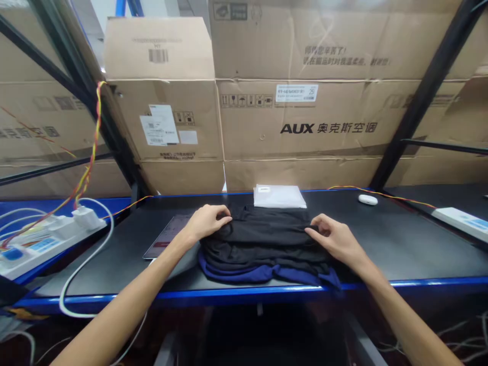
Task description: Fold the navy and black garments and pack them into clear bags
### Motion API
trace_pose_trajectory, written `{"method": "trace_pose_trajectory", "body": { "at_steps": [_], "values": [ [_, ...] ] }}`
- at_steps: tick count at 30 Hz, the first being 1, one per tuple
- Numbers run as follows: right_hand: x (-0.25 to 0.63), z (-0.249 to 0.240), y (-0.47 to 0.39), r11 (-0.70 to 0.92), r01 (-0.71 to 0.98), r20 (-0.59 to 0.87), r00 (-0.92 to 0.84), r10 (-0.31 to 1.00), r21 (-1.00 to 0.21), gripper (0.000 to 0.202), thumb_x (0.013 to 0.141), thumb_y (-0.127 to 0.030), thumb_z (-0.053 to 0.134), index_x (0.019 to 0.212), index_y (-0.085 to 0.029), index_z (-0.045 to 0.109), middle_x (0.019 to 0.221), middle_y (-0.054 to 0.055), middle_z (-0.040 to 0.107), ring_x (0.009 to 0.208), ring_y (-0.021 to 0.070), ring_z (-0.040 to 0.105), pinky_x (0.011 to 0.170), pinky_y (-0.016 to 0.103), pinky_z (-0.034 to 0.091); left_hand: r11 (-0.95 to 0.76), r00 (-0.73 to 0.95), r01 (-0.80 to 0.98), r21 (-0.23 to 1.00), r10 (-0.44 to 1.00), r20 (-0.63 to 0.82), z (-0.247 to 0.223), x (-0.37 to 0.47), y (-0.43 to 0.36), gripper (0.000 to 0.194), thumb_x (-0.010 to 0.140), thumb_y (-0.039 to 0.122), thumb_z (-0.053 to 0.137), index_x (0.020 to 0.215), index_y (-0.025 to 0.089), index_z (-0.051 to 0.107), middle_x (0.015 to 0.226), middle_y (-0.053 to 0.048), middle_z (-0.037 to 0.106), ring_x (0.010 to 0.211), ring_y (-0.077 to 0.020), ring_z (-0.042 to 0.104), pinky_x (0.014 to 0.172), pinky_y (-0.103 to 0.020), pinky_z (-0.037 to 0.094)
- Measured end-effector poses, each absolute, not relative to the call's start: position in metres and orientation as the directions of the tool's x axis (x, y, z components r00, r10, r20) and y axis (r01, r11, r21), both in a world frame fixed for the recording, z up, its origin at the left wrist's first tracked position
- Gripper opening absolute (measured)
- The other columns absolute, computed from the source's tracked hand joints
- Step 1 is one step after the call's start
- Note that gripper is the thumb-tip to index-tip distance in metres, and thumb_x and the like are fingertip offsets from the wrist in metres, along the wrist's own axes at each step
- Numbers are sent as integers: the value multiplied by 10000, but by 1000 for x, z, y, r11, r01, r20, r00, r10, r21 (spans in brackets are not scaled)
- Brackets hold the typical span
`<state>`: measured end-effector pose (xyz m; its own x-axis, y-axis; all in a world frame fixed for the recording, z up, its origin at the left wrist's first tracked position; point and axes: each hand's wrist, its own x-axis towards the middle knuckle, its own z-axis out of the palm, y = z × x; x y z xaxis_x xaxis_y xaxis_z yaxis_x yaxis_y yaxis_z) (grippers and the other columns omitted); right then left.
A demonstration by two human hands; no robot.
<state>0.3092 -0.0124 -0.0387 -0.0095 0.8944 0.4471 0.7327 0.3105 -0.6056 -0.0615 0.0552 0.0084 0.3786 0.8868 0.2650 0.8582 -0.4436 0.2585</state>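
Observation:
A black garment (267,229) lies bunched in loose folds near the front edge of the dark table. Beneath its near side shows dark blue cloth (247,273), one end of which hangs slightly over the edge. My left hand (208,221) pinches the upper left of the black garment between thumb and fingers. At the opposite side, my right hand (333,236) has thumb and fingertips closed on the garment's upper right edge. Just behind the cloth is a flat white plastic packet (280,196). Partly behind my left forearm lies a tablet (168,238).
At the left, a power strip (49,236) carries plugs and a white cable (102,244) that loops over the table edge. A white earbud case (368,200) and another power strip (463,222) are at right. Large cardboard boxes (251,137) and black posts (423,96) stand behind.

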Motion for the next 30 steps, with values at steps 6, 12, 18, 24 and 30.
{"method": "trace_pose_trajectory", "body": {
  "at_steps": [6, 12, 18, 24, 30],
  "values": [
    [313, -48, -10, 287, 775, 412, -38, 911, -563, 305, 813, -552, 610, 858, -263, 525, 572, -62, 543, 525, 165, 533, 549, 290, 428, -413, 368, 883, 222, 904, 219, -3, -66, 55, 294, 888, 474, 524, 976, 269, 715, 927, -27, 734, 848, -225, 664, 707, -279, 446],
    [306, -35, -19, 272, 859, 552, 15, 833, -434, 313, 810, -549, 626, 847, -249, 543, 659, -37, 537, 548, 157, 517, 556, 295, 413, -323, 259, 923, 208, 923, 284, 6, -79, 43, 431, 853, 579, 521, 1082, 234, 640, 920, -41, 696, 844, -224, 643, 717, -289, 443],
    [255, -7, -26, 519, 769, 580, -243, 777, -373, 218, 931, -416, 532, 882, -234, 641, 906, 51, 681, 884, 218, 631, 814, 348, 497, 14, -26, 985, 171, 998, 65, 16, -90, 23, 670, 775, 841, 384, 877, 226, 631, 844, -85, 708, 787, -294, 650, 701, -340, 427],
    [208, -3, -17, 701, 638, 333, -617, 713, -319, 542, 956, -511, 510, 1404, -207, 534, 1475, 116, 506, 1391, 279, 415, 1147, 448, 339, -69, 51, 982, 174, 993, 109, 14, -88, 20, 496, 813, 720, 477, 763, 234, 564, 720, -20, 666, 671, -224, 604, 597, -283, 330],
    [202, -16, -13, 677, 635, 133, -685, 716, -371, 619, 981, -581, 408, 1485, -223, 433, 1556, 95, 371, 1466, 286, 277, 1199, 505, 221, -144, 109, 952, 271, 984, 141, 7, -86, 31, 321, 810, 534, 554, 723, 227, 596, 778, -16, 687, 730, -212, 626, 634, -278, 367]
  ]
}}
